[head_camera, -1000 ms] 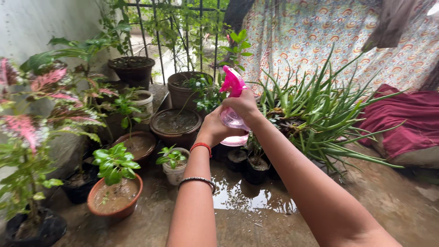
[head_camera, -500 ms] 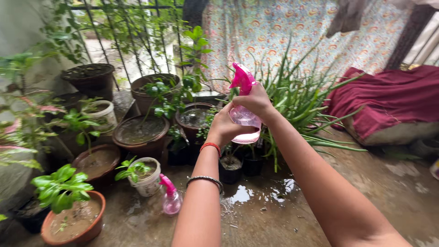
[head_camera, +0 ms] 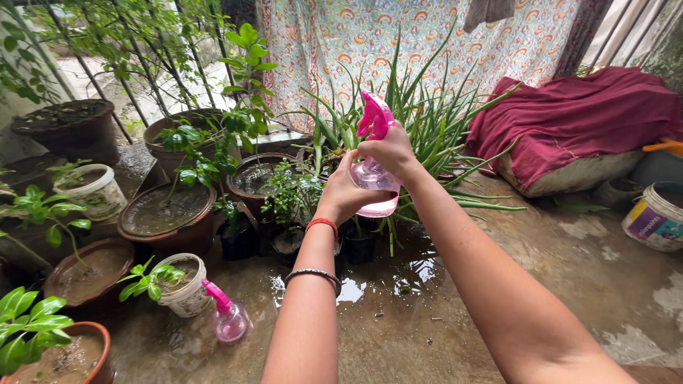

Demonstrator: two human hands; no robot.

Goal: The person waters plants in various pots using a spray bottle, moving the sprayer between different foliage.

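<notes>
A white plastic bucket [head_camera: 654,217] stands at the right edge on the wet floor, just below the maroon cloth, and carries a wrap-around label [head_camera: 649,222] with purple, yellow and teal patches. On the left, among the clay pots, a white tub used as a planter [head_camera: 94,192] bears a faint pale-green printed label [head_camera: 107,206] on its side, too washed out to make out more. A smaller white tub planter [head_camera: 183,284] near the front holds a small green plant; any print on it cannot be told.

Soft daylight, sharp — edges stretched, puddle glare.
</notes>
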